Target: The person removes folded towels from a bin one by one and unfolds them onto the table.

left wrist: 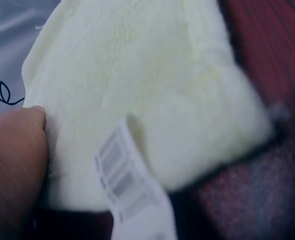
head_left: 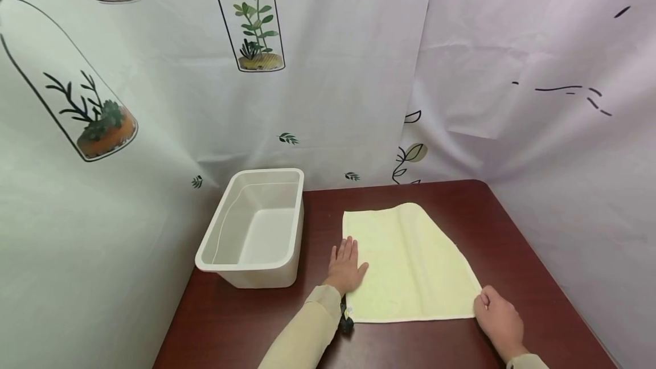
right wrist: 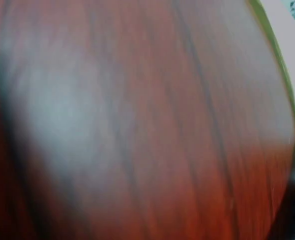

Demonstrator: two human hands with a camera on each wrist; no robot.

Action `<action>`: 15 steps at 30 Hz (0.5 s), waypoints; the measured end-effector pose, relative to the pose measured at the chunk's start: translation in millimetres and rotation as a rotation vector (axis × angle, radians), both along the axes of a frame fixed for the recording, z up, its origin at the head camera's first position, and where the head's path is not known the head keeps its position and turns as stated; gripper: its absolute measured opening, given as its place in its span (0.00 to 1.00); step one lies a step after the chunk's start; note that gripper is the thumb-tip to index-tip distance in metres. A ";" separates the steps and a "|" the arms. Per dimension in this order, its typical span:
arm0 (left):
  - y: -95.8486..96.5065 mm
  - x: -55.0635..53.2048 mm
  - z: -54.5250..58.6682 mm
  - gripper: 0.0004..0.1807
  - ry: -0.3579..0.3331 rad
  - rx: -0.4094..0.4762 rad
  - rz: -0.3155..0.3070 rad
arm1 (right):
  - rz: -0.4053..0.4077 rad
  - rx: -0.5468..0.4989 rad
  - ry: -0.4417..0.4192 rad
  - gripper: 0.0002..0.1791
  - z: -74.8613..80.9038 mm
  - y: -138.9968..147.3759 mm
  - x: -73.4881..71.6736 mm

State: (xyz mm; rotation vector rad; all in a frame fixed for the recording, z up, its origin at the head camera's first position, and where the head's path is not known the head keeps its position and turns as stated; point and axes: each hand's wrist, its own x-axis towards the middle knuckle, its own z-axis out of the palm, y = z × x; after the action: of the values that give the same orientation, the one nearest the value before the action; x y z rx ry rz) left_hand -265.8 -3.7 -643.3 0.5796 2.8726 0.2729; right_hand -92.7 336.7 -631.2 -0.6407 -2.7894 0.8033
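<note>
A pale yellow towel (head_left: 410, 266) lies spread on the table, its far right corner slanted and rounded off. My left hand (head_left: 345, 266) rests on the towel's left edge with straight fingers and the thumb out to the side. At the near right corner, my right hand (head_left: 497, 318) grips the towel's edge with curled fingers. In the left wrist view a white printed label (left wrist: 130, 185) sticks out from the towel's near edge, beside part of my left hand (left wrist: 15, 165). The right wrist view shows mostly blurred tabletop (right wrist: 137, 125).
A deep off-white plastic bin (head_left: 261, 275) with nothing in it stands at the left of the dark red-brown table (head_left: 246, 323). White cloth walls printed with plants in bottles (head_left: 333, 101) close in the back and sides. A small black object (head_left: 346, 325) sits under my left wrist.
</note>
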 end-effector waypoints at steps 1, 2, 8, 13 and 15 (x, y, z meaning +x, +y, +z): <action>-0.1 -0.3 -0.6 0.42 0.000 -0.001 -0.001 | -0.007 0.005 -0.008 0.09 0.8 2.0 1.6; -0.2 -0.5 -1.1 0.42 0.002 0.007 -0.001 | -0.015 0.010 -0.012 0.09 1.5 3.9 2.9; -1.3 -1.5 -1.7 0.43 0.009 0.010 0.004 | -0.014 0.046 -0.063 0.11 2.9 11.2 8.1; -1.7 -1.3 0.3 0.43 0.005 0.005 0.000 | 0.090 0.046 -0.149 0.13 8.1 13.9 7.5; -1.3 0.0 0.0 0.42 0.004 -0.003 0.000 | 0.125 0.047 -0.187 0.16 11.0 15.3 5.4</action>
State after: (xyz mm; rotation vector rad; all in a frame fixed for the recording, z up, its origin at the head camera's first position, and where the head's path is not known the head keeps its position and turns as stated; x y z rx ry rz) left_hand -265.8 -5.0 -643.2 0.5807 2.8761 0.2684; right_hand -87.3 352.0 -620.2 -0.5656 -3.0334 0.7328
